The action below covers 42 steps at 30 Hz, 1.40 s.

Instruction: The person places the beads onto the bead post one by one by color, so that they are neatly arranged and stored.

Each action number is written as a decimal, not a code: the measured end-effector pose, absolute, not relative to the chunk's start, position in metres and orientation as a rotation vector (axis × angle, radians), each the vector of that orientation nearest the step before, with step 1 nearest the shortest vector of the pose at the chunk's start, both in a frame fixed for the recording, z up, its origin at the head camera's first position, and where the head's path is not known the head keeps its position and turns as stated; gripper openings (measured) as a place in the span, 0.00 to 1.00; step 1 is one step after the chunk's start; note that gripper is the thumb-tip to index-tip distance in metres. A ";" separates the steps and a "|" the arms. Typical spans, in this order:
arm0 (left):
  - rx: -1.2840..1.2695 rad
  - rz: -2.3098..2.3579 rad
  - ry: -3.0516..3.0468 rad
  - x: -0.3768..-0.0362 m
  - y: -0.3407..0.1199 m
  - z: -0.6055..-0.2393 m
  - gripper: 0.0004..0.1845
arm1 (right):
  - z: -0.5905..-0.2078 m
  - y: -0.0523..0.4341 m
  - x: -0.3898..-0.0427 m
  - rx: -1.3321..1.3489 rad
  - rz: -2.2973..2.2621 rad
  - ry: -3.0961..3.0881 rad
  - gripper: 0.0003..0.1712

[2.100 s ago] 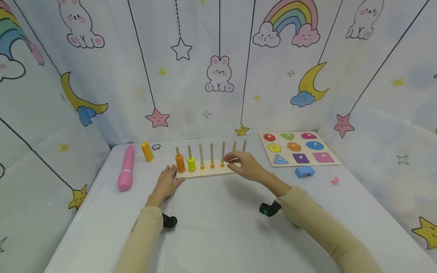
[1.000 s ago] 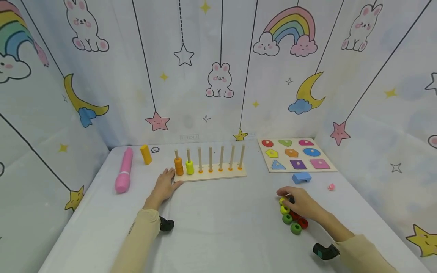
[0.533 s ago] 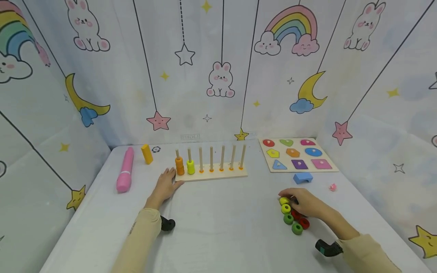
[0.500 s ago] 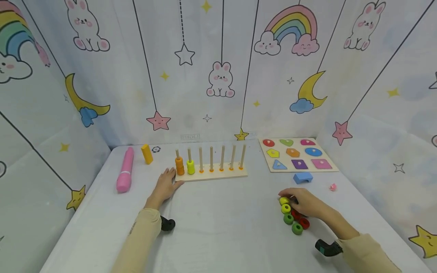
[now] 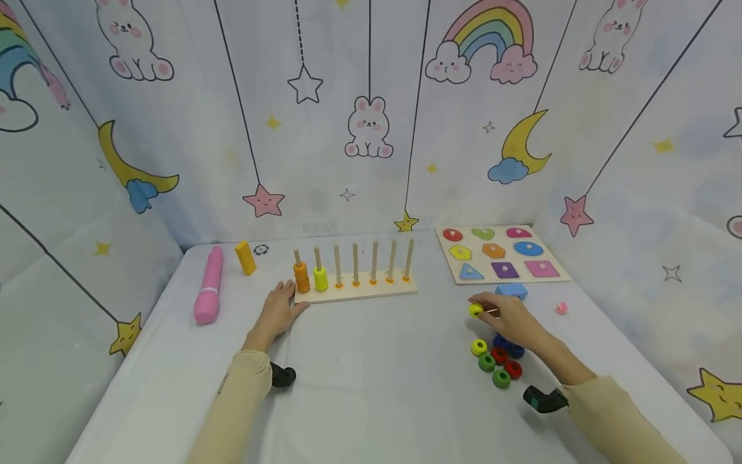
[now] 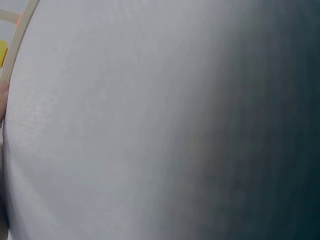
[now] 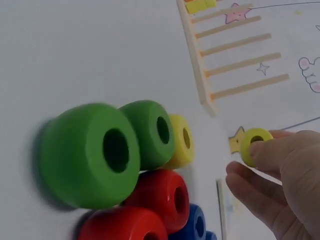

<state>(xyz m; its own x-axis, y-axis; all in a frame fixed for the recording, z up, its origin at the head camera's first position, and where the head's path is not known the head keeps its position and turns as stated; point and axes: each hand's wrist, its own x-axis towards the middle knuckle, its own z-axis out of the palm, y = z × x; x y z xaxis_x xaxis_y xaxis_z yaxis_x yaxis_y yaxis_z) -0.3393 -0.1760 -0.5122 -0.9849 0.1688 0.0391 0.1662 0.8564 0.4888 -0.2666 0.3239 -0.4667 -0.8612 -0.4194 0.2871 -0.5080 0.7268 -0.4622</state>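
Nearest to us, just under our right wrist, the loose beads [image 5: 497,362] lie bunched on the white table [image 5: 371,386]: green, red, blue and one yellow, touching one another, the big green one filling the near side of the right wrist view [image 7: 90,155]. Above and just beyond that cluster our right hand [image 5: 513,320] now pinches a yellow bead [image 5: 476,310] between thumb and fingertips [image 7: 267,150], lifted clear of the table; half a second ago the same hand was down among the pile with that bead still on the cloth. So the pick-up looks finished, and we judge the bead is ready to travel toward the pegs. Across from it, well apart on the other side, our left hand [image 5: 277,313] rests flat with relaxed, straight fingers against the near end of the wooden peg board [image 5: 356,294], unmoved, steadying it. Beside those fingers stand an orange stack [image 5: 301,278] and a yellow bead on its peg [image 5: 321,279]; the pegs further along are bare. Beyond the right hand lie a blue block [image 5: 511,291] and the shape puzzle [image 5: 501,260].
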 end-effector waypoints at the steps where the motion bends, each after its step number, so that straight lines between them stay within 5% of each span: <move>1: 0.269 0.798 3.022 -0.339 -0.177 -0.512 0.40 | -0.464 0.322 -0.269 0.746 0.832 -2.744 0.17; 19: 0.235 0.793 3.040 -0.336 -0.188 -0.509 0.39 | -0.481 0.285 -0.273 0.614 1.149 -2.614 0.13; 32: 0.222 0.789 3.033 -0.335 -0.188 -0.502 0.38 | -0.390 0.134 -0.304 0.829 1.269 -2.087 0.16; 42: 0.214 0.794 3.026 -0.337 -0.174 -0.509 0.39 | -0.394 0.044 -0.366 0.968 1.286 -2.201 0.16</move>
